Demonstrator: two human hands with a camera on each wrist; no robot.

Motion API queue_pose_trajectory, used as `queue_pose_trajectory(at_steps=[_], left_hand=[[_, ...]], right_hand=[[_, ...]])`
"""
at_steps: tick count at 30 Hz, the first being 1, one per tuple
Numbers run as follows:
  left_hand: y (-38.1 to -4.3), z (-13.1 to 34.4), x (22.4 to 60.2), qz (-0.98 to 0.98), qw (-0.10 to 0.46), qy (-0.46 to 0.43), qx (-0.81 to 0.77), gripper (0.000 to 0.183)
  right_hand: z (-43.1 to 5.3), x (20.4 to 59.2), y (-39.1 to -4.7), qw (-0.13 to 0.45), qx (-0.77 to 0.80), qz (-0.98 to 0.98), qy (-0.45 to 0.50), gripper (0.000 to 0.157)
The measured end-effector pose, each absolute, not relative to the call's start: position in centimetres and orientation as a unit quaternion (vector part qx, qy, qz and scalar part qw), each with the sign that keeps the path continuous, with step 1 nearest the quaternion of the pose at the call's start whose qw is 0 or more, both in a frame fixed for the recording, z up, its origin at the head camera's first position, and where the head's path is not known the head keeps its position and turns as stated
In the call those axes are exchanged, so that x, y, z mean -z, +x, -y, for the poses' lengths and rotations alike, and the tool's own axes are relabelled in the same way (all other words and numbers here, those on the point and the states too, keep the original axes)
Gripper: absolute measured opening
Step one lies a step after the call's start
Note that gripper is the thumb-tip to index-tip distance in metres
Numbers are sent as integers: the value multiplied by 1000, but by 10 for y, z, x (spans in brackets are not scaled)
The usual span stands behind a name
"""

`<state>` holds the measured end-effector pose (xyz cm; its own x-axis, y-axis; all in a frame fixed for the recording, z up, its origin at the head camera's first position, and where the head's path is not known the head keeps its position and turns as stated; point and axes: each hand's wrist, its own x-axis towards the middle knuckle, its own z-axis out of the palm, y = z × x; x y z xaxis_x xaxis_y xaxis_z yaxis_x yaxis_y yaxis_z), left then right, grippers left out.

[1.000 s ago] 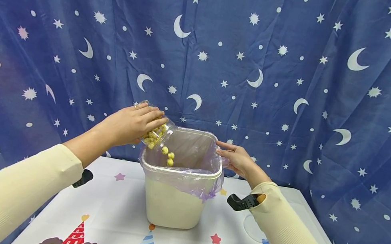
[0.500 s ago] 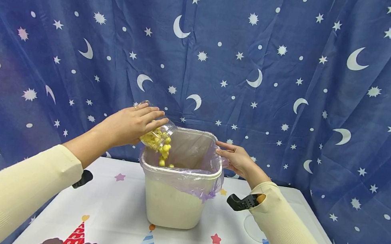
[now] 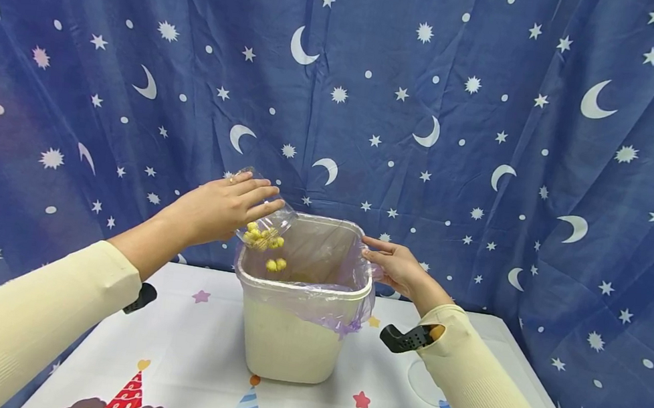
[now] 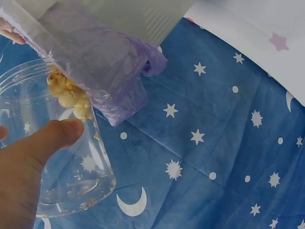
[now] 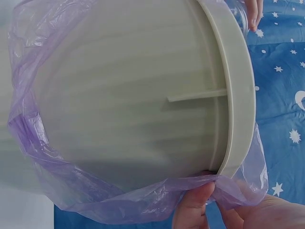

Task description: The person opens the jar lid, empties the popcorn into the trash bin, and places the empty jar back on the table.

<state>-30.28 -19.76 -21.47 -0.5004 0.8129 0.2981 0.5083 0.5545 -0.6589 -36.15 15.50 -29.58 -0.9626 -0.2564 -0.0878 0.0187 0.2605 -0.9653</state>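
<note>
My left hand (image 3: 230,206) grips a clear plastic jar (image 4: 76,171), tilted mouth-down over the left rim of a cream trash can (image 3: 290,341). Yellow popcorn balls (image 3: 262,237) lie near the jar's mouth, and a couple are in the air just below it. In the left wrist view most of the jar shows bare, with a small cluster of popcorn (image 4: 69,95) along its lower side. A thin purple trash bag (image 5: 138,200) lines the can and folds over its rim. At the right rim my right hand (image 3: 395,266) pinches the bag against the edge.
The can stands on a white tablecloth (image 3: 183,349) printed with party hats and stars. Behind the table hangs a blue curtain (image 3: 359,133) with moons and stars. A dark band (image 3: 405,339) sits at my right wrist.
Popcorn has tumbled from the jar into the can, and far less is left in the jar. The left hand tips the jar from nearly the same spot; the right hand stays put.
</note>
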Motion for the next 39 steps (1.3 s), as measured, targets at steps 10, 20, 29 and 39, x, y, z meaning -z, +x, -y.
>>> queue_pose_trajectory(at_steps=[10, 20, 29, 39], left_hand=[[-304, 195, 215, 811, 319, -412, -267, 78], [-306, 189, 217, 769, 333, -444, -316, 81], [-307, 183, 217, 734, 326, -457, -382, 80], [-309, 171, 222, 662, 342, -481, -461, 72]], right_hand=[[-156, 297, -363, 115, 607, -783, -79, 48], [-156, 295, -362, 116, 605, -784, -79, 48], [-155, 295, -360, 113, 600, -788, -80, 48], [-156, 295, -360, 111, 603, -787, -75, 48]])
